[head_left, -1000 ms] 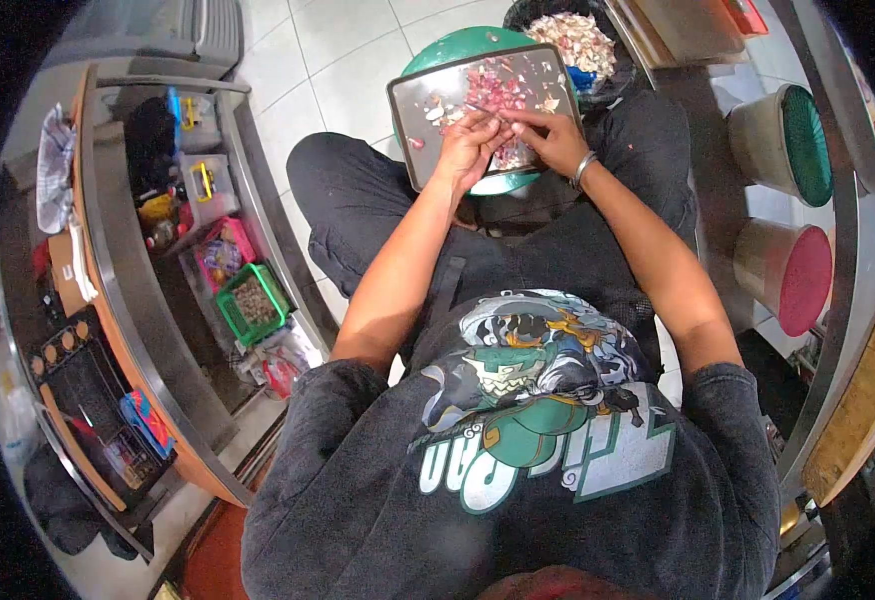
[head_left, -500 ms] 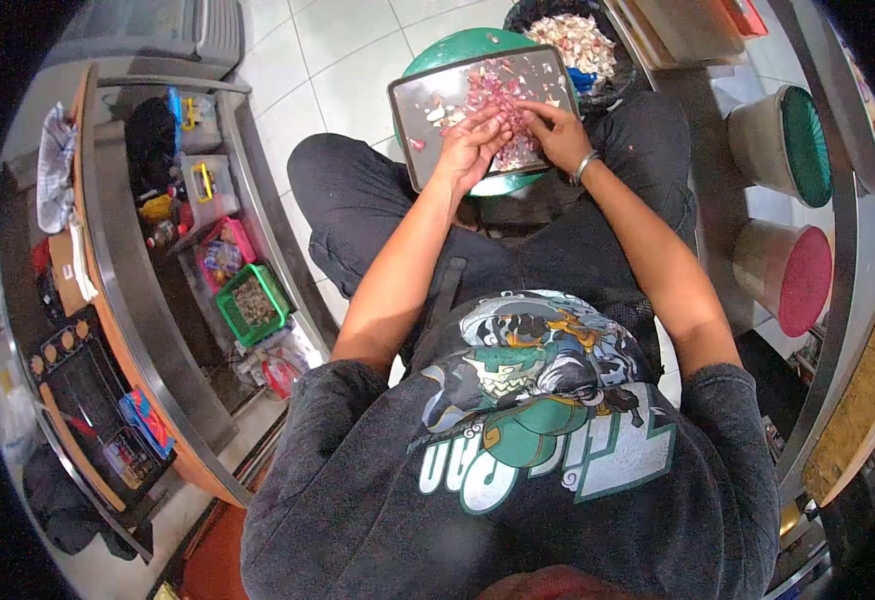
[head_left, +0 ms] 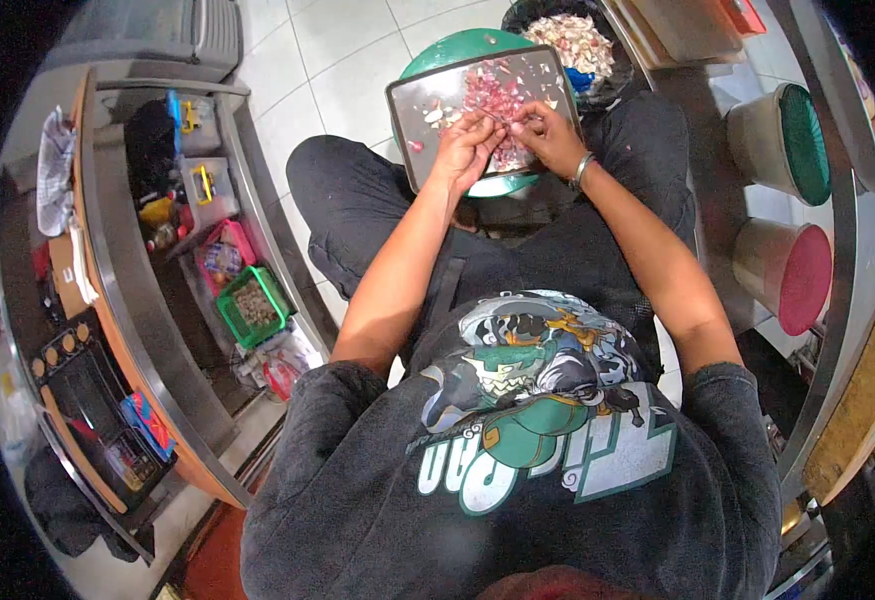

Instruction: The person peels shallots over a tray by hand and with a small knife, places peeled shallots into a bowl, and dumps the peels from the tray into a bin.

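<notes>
A dark-rimmed metal tray (head_left: 420, 95) sits on a round green stool top (head_left: 448, 52) between my knees. Reddish-pink pieces (head_left: 496, 92) that look like small shallots or garlic cloves are heaped on it, with pale bits of peel scattered around. My left hand (head_left: 470, 152) is over the tray's near side, its fingers curled into a pinch. Facing it, my right hand (head_left: 552, 142), with a bracelet at the wrist, has thumb and forefinger closed. The fingertips of both hands almost meet around something small, too hidden to name.
Beyond the tray stands a black-lined bin (head_left: 570, 48) full of pale peels. Two tubs, one with a green end (head_left: 806, 145) and one with a pink end (head_left: 806, 280), are at right. Open shelving at left holds a green basket (head_left: 254, 306) and clear boxes (head_left: 208, 190).
My right hand has shifted slightly left and down, and its fingers have bent closer to my left fingertips. My left hand has stayed almost in place.
</notes>
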